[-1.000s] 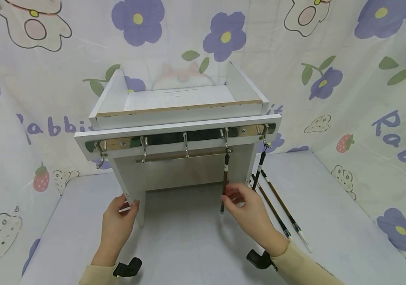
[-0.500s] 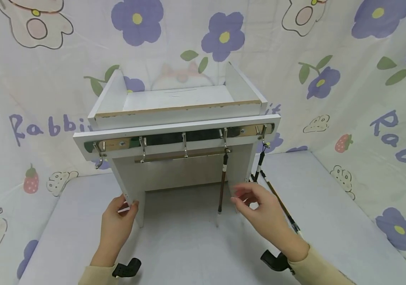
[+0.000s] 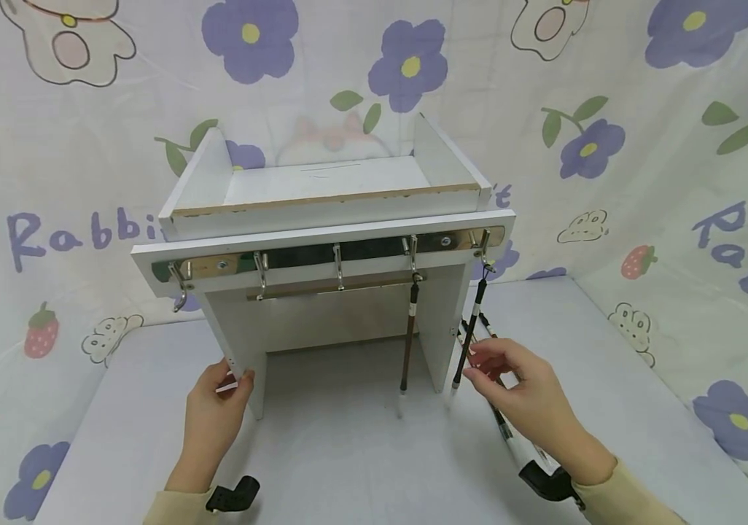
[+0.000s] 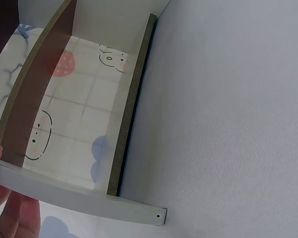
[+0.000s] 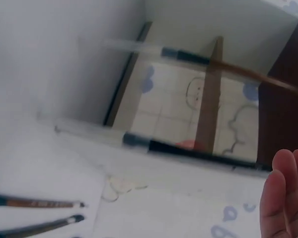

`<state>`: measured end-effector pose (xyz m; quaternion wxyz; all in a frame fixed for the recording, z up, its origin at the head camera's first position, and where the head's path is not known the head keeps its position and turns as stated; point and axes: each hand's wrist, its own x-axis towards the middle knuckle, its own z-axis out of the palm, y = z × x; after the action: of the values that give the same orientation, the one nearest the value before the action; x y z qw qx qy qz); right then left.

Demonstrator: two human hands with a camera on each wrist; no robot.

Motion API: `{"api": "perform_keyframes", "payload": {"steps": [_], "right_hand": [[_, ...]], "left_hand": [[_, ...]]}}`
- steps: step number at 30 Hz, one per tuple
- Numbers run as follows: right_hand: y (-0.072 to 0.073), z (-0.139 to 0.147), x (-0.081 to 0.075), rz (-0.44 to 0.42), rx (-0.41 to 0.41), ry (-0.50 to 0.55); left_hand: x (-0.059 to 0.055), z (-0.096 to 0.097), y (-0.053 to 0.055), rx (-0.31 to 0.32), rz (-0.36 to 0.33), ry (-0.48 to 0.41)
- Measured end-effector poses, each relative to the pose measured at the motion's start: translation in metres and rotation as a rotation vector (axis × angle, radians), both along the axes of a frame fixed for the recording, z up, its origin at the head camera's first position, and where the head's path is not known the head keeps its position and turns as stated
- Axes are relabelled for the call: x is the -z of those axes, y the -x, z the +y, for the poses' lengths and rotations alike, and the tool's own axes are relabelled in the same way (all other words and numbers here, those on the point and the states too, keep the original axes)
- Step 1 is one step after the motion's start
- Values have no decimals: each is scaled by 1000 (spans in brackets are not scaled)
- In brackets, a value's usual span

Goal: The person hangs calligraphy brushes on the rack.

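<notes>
A white wooden stand point(image 3: 324, 230) bears a metal hook rail point(image 3: 302, 257) along its front. My left hand point(image 3: 213, 415) holds the front edge of its left side panel point(image 3: 232, 328), thumb inside and fingers outside. From the fourth hook hangs a brown-handled writing brush point(image 3: 410, 335); from the rightmost hook hangs a dark-handled brush point(image 3: 469, 328). Both hang tip down with clear caps. Just right of the dark brush is my right hand point(image 3: 525, 386), fingers loosely bent, nothing gripped, fingertips close to its lower handle. In the right wrist view its fingers point(image 5: 287, 198) show at the right edge.
Two more brushes lie on the white table right of the stand, one brown-handled point(image 5: 44, 204) and one darker point(image 5: 39, 226); my right hand partly hides them in the head view. A patterned cloth point(image 3: 649, 182) hangs behind and around.
My right hand has let go of the brown brush on the fourth hook and moved right, past the dark brush. The left hand keeps its hold on the panel.
</notes>
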<state>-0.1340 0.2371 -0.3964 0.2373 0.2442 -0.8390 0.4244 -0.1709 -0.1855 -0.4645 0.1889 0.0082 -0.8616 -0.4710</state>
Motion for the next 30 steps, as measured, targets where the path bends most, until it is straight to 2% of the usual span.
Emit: {"api": "perform_keyframes", "payload": {"steps": [5,6,9,13,19,22,26,30], "right_hand": [[4,13,5,13,63,-17],[3,13,3,6,85,-18],[8,22,10,-34,142,-23],[17,37,25,-128,193,-18],[27,50,36,-313,205,82],[30,58,41,-400,225,98],[33,65,48,-487,272,90],[36,68,54,-550,283,125]], "left_hand": [[-1,0,-1,-3,13,2],[-1,0,-1,-3,14,1],[-1,-1,0,-2,12,2],[-1,-1,0,0,9,-2],[-1,0,0,-2,12,0],[-1,0,0,-5,14,-1],[0,0,0,-6,15,-3],[0,0,-1,-5,16,-3]]}}
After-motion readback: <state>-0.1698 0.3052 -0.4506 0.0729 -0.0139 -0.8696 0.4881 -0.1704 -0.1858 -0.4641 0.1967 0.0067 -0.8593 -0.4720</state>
